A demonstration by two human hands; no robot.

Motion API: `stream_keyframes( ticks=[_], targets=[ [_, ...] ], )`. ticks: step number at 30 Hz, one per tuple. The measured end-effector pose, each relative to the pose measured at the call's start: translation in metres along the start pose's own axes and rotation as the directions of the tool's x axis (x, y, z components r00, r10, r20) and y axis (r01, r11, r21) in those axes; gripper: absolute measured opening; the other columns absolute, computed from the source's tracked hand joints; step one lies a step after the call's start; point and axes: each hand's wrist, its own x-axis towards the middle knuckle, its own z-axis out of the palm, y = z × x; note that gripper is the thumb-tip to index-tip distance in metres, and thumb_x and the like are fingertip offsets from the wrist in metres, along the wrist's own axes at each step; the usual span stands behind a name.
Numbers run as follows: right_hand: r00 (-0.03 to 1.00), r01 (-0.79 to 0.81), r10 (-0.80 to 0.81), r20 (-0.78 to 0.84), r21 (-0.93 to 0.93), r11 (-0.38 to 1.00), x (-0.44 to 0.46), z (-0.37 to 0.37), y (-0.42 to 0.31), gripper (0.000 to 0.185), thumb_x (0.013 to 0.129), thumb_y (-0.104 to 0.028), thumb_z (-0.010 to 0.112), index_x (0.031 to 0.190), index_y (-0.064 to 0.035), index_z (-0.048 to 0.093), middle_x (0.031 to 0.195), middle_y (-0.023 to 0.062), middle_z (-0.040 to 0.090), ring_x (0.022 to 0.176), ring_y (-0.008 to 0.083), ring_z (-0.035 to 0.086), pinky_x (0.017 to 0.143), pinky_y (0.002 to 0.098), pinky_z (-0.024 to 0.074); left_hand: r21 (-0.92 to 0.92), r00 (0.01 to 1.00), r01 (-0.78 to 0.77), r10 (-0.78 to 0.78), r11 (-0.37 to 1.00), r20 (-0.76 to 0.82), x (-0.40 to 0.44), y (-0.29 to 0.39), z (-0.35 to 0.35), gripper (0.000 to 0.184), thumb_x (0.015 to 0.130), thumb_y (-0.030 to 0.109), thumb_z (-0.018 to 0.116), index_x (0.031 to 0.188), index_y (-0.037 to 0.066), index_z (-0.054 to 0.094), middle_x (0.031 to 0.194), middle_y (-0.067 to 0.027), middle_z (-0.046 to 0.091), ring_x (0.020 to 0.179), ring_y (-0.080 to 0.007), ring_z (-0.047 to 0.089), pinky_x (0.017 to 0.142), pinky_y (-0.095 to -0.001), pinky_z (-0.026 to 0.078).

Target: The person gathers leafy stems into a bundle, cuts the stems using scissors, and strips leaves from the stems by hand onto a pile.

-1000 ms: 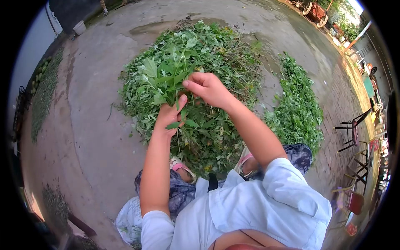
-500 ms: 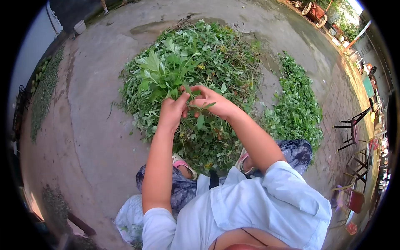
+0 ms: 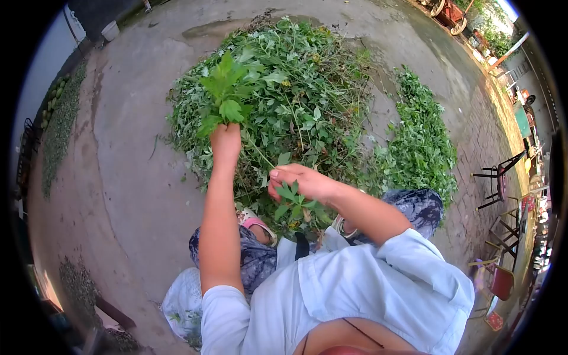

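My left hand (image 3: 226, 141) is closed around a bunch of leafy green stems (image 3: 228, 89), its bright lobed leaves standing up above the fist. Lower and to the right, my right hand (image 3: 303, 182) pinches a thin stem (image 3: 259, 152) that runs up toward the left hand. A small cluster of leaves (image 3: 294, 201) hangs just below my right fingers. Beneath and beyond both hands spreads a large heap of cut leafy plants (image 3: 307, 89), mixed with some brownish stalks.
A smaller pile of greens (image 3: 420, 142) lies right of the heap. A white sack (image 3: 183, 302) sits by my left leg. Chairs (image 3: 500, 177) stand at the right edge, a white bucket (image 3: 110, 31) at the far left. More plant matter (image 3: 62, 130) lines the left wall.
My hands have moved apart: the left went up and left with the bunch, the right came down toward me. The stem now stretches between them.
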Motion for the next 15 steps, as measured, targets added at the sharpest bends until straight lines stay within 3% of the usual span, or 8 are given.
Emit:
stream_keyframes(
  ticks=[2, 5, 6, 9, 10, 11, 12, 15],
  targets=[
    [1.0, 0.0, 0.0, 0.013, -0.007, 1.0, -0.008, -0.007, -0.001, 0.032, 0.091, -0.032, 0.039, 0.077, -0.0051, 0.05, 0.071, 0.0015, 0.051, 0.063, 0.0093, 0.048, 0.058, 0.0232, 0.0431, -0.226, 0.995, 0.099, -0.097, 0.969, 0.02, -0.014, 0.052, -0.019, 0.022, 0.087, 0.021, 0.05, 0.07, 0.007, 0.045, 0.047, 0.0041, 0.029, 0.04, -0.0069, 0.025, 0.039, -0.0244, 0.021],
    [1.0, 0.024, -0.024, -0.015, -0.054, 0.998, -0.016, -0.015, -0.013, 0.041, 0.092, -0.039, 0.032, 0.083, -0.0054, 0.053, 0.077, 0.0031, 0.055, 0.073, 0.0097, 0.051, 0.07, 0.0223, 0.0425, -0.384, 0.974, 0.226, -0.202, 0.895, 0.103, -0.026, 0.072, -0.015, 0.017, 0.087, 0.02, 0.049, 0.075, 0.009, 0.048, 0.054, 0.0052, 0.032, 0.044, -0.0048, 0.027, 0.039, -0.0223, 0.02],
    [0.99, -0.137, 0.133, 0.048, 0.112, 0.984, -0.011, -0.031, -0.011, 0.046, 0.091, -0.046, 0.032, 0.091, -0.0065, 0.056, 0.085, 0.0036, 0.056, 0.083, 0.0118, 0.051, 0.081, 0.0295, 0.0404, -0.455, 0.961, 0.276, -0.256, 0.847, 0.107, -0.029, 0.076, -0.012, 0.014, 0.088, 0.019, 0.048, 0.077, 0.009, 0.048, 0.057, 0.0056, 0.033, 0.046, -0.0042, 0.028, 0.039, -0.0216, 0.02],
    [0.975, -0.11, 0.12, -0.186, 0.063, 0.992, -0.005, -0.049, 0.0, 0.047, 0.088, -0.049, 0.036, 0.102, -0.0085, 0.057, 0.095, 0.0061, 0.057, 0.092, 0.0179, 0.051, 0.091, 0.0418, 0.034, -0.532, 0.956, 0.289, -0.208, 0.796, 0.208, -0.031, 0.075, -0.01, 0.012, 0.087, 0.02, 0.049, 0.081, 0.01, 0.048, 0.061, 0.0056, 0.033, 0.048, -0.0048, 0.028, 0.039, -0.0209, 0.021],
    [0.914, -0.14, -0.129, -0.385, -0.598, 0.789, -0.007, -0.06, 0.005, 0.046, 0.086, -0.048, 0.04, 0.105, -0.0095, 0.057, 0.098, 0.0075, 0.057, 0.097, 0.0216, 0.05, 0.093, 0.0463, 0.0294, -0.532, 0.956, 0.289, -0.208, 0.796, 0.208, -0.031, 0.077, -0.01, 0.012, 0.087, 0.02, 0.049, 0.081, 0.01, 0.048, 0.061, 0.0056, 0.033, 0.048, -0.0048, 0.028, 0.039, -0.0209, 0.021],
    [0.828, -0.289, -0.438, -0.351, -0.936, 0.202, -0.012, -0.07, 0.009, 0.045, 0.085, -0.047, 0.043, 0.108, -0.0105, 0.057, 0.101, 0.0089, 0.057, 0.102, 0.0253, 0.048, 0.096, 0.0507, 0.0247, -0.532, 0.955, 0.291, -0.213, 0.795, 0.204, -0.031, 0.078, -0.009, 0.012, 0.087, 0.02, 0.05, 0.082, 0.01, 0.048, 0.06, 0.0052, 0.033, 0.047, -0.0049, 0.028, 0.039, -0.0208, 0.021],
    [0.823, -0.38, -0.474, -0.313, -0.924, -0.049, -0.024, -0.07, -0.003, 0.042, 0.082, -0.042, 0.047, 0.105, -0.0089, 0.059, 0.102, 0.0122, 0.058, 0.1, 0.0293, 0.05, 0.094, 0.0476, 0.0291, -0.534, 0.955, 0.294, -0.22, 0.793, 0.199, -0.031, 0.079, -0.007, 0.012, 0.087, 0.021, 0.05, 0.083, 0.01, 0.048, 0.06, 0.0048, 0.032, 0.047, -0.005, 0.028, 0.039, -0.0207, 0.021],
    [0.941, -0.159, -0.174, -0.291, -0.832, 0.531, -0.024, -0.074, -0.019, 0.041, 0.082, -0.039, 0.052, 0.107, -0.0064, 0.058, 0.102, 0.0125, 0.059, 0.096, 0.026, 0.055, 0.087, 0.0384, 0.0387, -0.543, 0.94, 0.34, -0.253, 0.768, 0.231, -0.033, 0.08, 0.0, 0.011, 0.087, 0.02, 0.051, 0.083, 0.01, 0.048, 0.06, 0.0044, 0.032, 0.047, -0.0052, 0.028, 0.039, -0.0206, 0.021]
  ],
)
